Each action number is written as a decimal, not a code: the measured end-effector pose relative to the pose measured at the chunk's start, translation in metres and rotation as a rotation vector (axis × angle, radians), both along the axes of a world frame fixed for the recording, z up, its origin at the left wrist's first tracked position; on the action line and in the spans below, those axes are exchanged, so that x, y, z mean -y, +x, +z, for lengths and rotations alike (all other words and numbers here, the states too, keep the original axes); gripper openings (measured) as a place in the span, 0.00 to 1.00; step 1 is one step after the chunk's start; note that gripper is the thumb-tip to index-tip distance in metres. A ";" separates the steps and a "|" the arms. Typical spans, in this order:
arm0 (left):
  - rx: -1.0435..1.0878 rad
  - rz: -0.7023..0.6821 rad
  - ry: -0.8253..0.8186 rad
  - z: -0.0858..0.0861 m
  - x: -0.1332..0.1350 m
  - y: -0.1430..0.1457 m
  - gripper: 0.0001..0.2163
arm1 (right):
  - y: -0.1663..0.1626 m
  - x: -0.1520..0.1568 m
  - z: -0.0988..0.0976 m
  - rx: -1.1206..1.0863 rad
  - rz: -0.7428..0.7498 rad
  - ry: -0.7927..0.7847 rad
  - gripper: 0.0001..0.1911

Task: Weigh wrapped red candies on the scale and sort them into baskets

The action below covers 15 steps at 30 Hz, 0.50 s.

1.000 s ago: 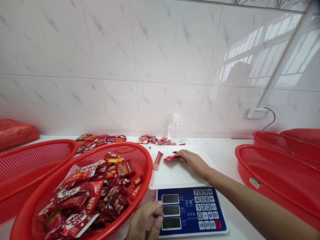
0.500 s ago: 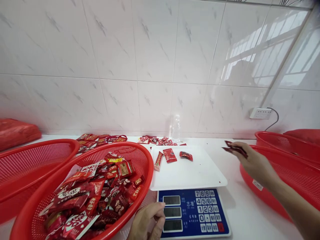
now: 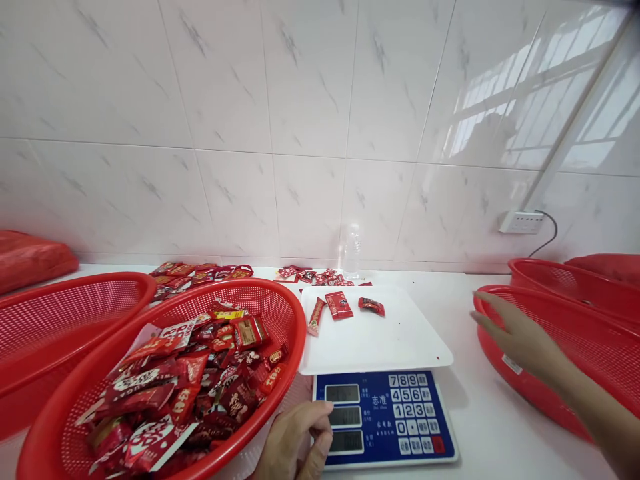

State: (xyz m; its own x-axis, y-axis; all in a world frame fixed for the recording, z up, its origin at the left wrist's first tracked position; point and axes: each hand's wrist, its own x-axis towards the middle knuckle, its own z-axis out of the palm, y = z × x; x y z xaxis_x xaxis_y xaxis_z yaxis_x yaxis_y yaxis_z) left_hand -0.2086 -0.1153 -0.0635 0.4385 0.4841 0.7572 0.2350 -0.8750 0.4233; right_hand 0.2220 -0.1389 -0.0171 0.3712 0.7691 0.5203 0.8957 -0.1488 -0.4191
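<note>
**Right hand** (image 3: 520,337): open, fingers spread and apart, palm down, holding nothing. It hangs over the near left rim of the empty red basket (image 3: 575,305) on the right of the counter. Half a second ago it pinched dark red wrappers on the way across from the scale tray. These are gone from the hand. Probably dropped into that basket, though none can be seen in the mesh from here.

**Left hand** (image 3: 295,440): near edge of view, fingers loosely curled, clasping nothing. The fingertips touch the near left corner of the blue scale panel (image 3: 385,413), as they did a second ago.

**Scale tray** (image 3: 395,347): white, now carrying three wrapped sweets along its far left part:
- a long red stick (image 3: 316,316)
- a square red packet (image 3: 339,305)
- a small dark piece (image 3: 371,306)

All three lie well to the left of the right hand and beyond the left hand, touched by neither.

**Full basket** (image 3: 227,285): red mesh, heaped with red-wrapped sweets, just left of the scale and beside the left hand.

**Also present:**
- a second empty basket (image 3: 75,283) at far left
- a further basket (image 3: 555,268) behind the right one
- loose sweets (image 3: 200,272) along the wall
- a clear bottle (image 3: 351,250)
- a wall socket (image 3: 520,222)
</note>
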 end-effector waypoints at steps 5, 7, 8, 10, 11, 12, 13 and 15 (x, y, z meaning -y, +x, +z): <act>-0.012 -0.010 0.008 -0.002 -0.002 -0.002 0.14 | -0.098 -0.070 0.003 -0.135 0.297 -0.266 0.29; -0.001 -0.003 -0.013 0.000 0.000 -0.001 0.14 | -0.130 -0.098 0.004 -0.147 0.322 -0.323 0.29; 0.000 0.002 -0.033 0.001 0.000 -0.001 0.14 | -0.144 -0.111 0.005 -0.145 0.321 -0.343 0.29; -0.001 0.016 -0.076 0.003 0.002 0.000 0.14 | -0.168 -0.131 0.007 -0.124 0.328 -0.380 0.27; -0.001 0.015 -0.085 0.004 0.002 0.000 0.14 | -0.179 -0.139 0.007 -0.108 0.341 -0.398 0.26; 0.000 0.008 -0.086 0.004 0.002 0.000 0.14 | -0.189 -0.144 0.008 -0.089 0.359 -0.417 0.25; -0.001 -0.001 -0.084 0.004 0.002 0.000 0.14 | -0.198 -0.148 0.008 -0.068 0.379 -0.435 0.26; -0.007 -0.013 -0.078 0.004 0.000 0.000 0.14 | -0.216 -0.150 0.008 -0.023 0.422 -0.465 0.27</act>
State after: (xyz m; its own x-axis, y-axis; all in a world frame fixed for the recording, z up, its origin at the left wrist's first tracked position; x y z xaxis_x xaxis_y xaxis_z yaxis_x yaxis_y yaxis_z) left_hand -0.2091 -0.1158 -0.0597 0.4504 0.5362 0.7139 0.2275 -0.8421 0.4890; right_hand 0.0062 0.0115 -0.0092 -0.0067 0.9958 0.0911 0.9085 0.0441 -0.4156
